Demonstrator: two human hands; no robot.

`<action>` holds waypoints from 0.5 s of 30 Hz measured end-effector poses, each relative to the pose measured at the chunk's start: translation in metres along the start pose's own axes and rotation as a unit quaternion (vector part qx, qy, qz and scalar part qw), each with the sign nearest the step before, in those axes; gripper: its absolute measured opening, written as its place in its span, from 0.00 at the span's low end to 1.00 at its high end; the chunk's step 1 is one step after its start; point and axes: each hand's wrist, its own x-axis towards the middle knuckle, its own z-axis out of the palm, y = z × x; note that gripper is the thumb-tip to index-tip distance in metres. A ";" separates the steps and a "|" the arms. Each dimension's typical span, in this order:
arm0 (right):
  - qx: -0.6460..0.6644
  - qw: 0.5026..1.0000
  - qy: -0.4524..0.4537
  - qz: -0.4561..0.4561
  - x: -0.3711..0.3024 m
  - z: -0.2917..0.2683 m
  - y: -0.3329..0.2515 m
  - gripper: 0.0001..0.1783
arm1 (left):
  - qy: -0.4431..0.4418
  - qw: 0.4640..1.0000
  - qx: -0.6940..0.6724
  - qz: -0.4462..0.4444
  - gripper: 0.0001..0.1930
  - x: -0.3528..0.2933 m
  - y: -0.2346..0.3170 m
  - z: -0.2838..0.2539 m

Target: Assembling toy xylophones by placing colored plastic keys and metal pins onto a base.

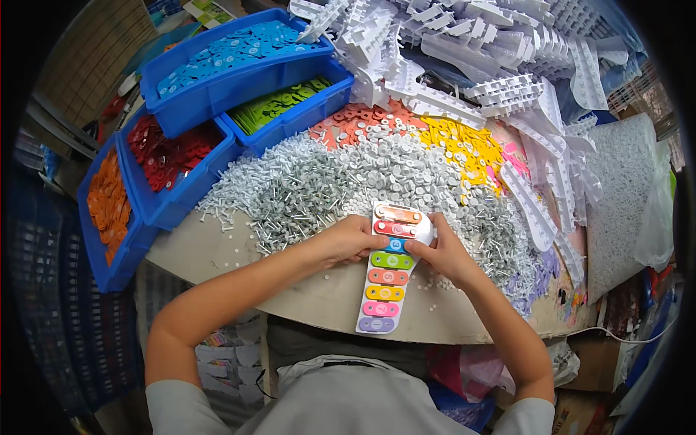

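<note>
A toy xylophone (388,277) with a white base and several coloured bars lies slanted at the table's near edge, its narrow and wide ends pointing away from and toward me. The upper bars are orange, red and blue; green, coral, yellow, pink and purple ones follow. My left hand (349,240) grips its left side, the thumb by the blue bar. From the right, my right hand (444,251) closes on the opposite edge, its thumb on the blue bar's end. Just beyond are heaped metal pins (308,210) and small white round caps (413,170).
Blue bins (163,210) at the left hold blue, green, red and orange bars. Coral bars (355,119) and yellow bars (464,145) lie behind the caps. White plastic bases (507,94) pile up at the back and right, beside a clear bag (620,196) of small white pieces.
</note>
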 end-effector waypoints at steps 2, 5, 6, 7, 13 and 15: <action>-0.035 0.999 0.009 -0.006 0.001 -0.002 0.002 0.39 | 0.015 1.000 -0.008 0.010 0.16 -0.002 -0.001 0.005; -0.145 0.987 0.039 -0.049 0.001 -0.008 -0.001 0.36 | 0.057 0.997 0.031 0.034 0.15 -0.005 -0.004 0.005; -0.218 0.971 0.059 -0.084 0.002 -0.008 -0.003 0.34 | 0.062 0.997 0.031 0.037 0.15 -0.006 -0.012 0.003; -0.291 0.954 0.062 -0.040 -0.006 -0.006 -0.029 0.29 | 0.103 0.983 0.097 0.116 0.15 -0.009 -0.023 0.001; -0.379 0.829 0.214 -0.351 -0.005 0.024 -0.055 0.15 | 0.314 0.900 0.218 0.211 0.11 -0.087 -0.025 0.009; -0.404 0.792 0.180 -0.421 0.006 0.034 -0.056 0.15 | 0.388 0.852 0.244 0.252 0.09 -0.107 -0.031 -0.003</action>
